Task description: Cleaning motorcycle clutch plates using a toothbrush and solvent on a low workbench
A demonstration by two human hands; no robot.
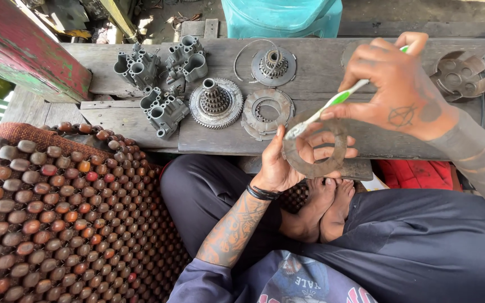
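Toothbrush (332, 104) handle vanishes inside the right hand (399, 90) — teal plastic stool (282, 17) is chopped off by the top edge.

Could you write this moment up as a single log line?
left hand: holds metal ring plate | right hand: holds toothbrush, bristles on plate | wooden bench: gear parts laid out

Tattooed forearms, black wristband (263, 193) on left, dark trousers (209, 191), bare feet (324, 207).
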